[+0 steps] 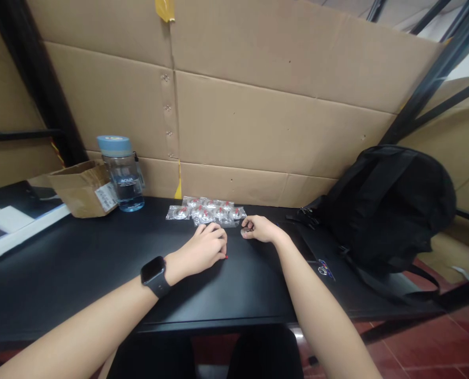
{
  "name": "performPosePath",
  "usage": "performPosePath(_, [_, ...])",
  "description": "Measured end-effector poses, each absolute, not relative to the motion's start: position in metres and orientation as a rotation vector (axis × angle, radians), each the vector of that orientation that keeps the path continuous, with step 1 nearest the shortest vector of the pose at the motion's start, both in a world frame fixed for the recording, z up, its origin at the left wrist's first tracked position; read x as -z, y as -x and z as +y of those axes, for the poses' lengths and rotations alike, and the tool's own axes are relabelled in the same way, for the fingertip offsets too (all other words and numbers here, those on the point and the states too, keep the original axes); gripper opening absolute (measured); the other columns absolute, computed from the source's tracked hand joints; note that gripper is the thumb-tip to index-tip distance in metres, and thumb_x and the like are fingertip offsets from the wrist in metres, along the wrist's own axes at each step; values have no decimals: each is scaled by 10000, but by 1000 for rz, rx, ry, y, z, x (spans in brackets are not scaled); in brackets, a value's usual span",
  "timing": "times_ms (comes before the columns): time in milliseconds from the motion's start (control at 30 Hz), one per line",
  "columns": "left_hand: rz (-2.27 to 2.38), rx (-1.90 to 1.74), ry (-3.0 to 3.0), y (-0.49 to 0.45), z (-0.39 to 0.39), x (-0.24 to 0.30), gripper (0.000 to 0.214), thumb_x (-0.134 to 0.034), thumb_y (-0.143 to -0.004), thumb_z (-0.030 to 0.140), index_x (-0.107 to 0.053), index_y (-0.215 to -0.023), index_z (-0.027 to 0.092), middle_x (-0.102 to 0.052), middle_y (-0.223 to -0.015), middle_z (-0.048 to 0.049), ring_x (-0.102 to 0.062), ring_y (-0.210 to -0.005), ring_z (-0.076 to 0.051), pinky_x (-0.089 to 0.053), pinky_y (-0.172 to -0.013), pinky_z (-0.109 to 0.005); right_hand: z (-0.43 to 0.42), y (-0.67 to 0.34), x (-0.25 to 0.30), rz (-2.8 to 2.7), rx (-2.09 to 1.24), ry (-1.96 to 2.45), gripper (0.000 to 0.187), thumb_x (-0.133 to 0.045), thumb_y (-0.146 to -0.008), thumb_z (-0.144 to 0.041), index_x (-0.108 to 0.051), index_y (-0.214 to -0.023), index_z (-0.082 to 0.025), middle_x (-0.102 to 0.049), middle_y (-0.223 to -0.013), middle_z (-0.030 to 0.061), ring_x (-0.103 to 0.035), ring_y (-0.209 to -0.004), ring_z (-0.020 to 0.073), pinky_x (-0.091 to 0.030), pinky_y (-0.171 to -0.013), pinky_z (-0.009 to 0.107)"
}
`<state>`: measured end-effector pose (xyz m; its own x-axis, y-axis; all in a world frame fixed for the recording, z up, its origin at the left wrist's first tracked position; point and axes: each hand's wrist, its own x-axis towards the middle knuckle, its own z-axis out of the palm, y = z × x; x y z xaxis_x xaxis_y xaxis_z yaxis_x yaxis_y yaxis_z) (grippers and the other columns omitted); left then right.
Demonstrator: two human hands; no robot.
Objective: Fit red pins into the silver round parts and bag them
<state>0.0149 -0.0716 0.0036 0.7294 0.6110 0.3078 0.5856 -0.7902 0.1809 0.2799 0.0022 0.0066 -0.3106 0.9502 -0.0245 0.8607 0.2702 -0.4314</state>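
Note:
Several clear plastic packets (181, 212) with shiny round contents and red marks lie in a cluster near the back of the black table. My left hand (206, 248) is in front of the cluster, its fingers curled and pressed together. A tiny red piece (226, 257) shows at its fingertips; its kind cannot be made out. My right hand (261, 229) is just right of the packets, thumb and fingers pinched on a small clear packet (245, 232). Most of what that hand holds is hidden or too small to see well.
A water bottle (126, 179) with a blue lid and a cardboard box (82, 192) stand at the left, beside a white object (9, 221). A black backpack (392, 205) rests at the right, near a dark flat item (303, 245) and a small keyring-like item (324, 269). Cardboard (258, 126) walls the back.

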Motion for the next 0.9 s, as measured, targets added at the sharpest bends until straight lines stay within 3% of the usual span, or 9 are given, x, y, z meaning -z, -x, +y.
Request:
performPosePath(267, [986, -655, -2846, -12, -70, -5, 145, -618, -1008, 239, -645, -868, 213, -712, -952, -30, -552, -1087, -263, -320, -922, -407, -7, -281, -9, -2404, -370, 1587, 434, -851, -737, -264, -720, -1149, -233, -600, -998, 29, -623, -837, 158, -483, -804, 270])
performPosePath(467, [1040, -809, -2779, -3, -60, -8, 177, -522, -1057, 278, -617, -920, 218, -729, -967, -27, -588, -1019, -239, -293, -921, -404, -13, -279, -19, -2456, -483, 1554, 545, -909, -647, -286, -732, -1158, -219, -682, -1022, 39, -653, -868, 188, -494, -787, 277])
performPosePath(700, [1205, -966, -2595, 9, -45, -12, 74, -704, -953, 280, -703, -886, 249, -765, -980, 6, -633, -1038, -249, -259, -999, -440, -22, -272, -28, -2477, -503, 1411, 443, -864, -622, -169, -749, -1047, -215, -718, -928, 2, -649, -772, 160, -478, -720, 257])
performPosePath(900, [1268, -1142, -2403, 9, -48, -24, 56, -763, -899, 285, -772, -955, 284, -803, -1003, 1, -686, -1054, -262, -374, -989, -428, -38, -250, -40, -2302, -629, 987, 375, -850, -743, -261, -725, -1096, -229, -740, -1048, 21, -674, -915, 183, -510, -820, 296])
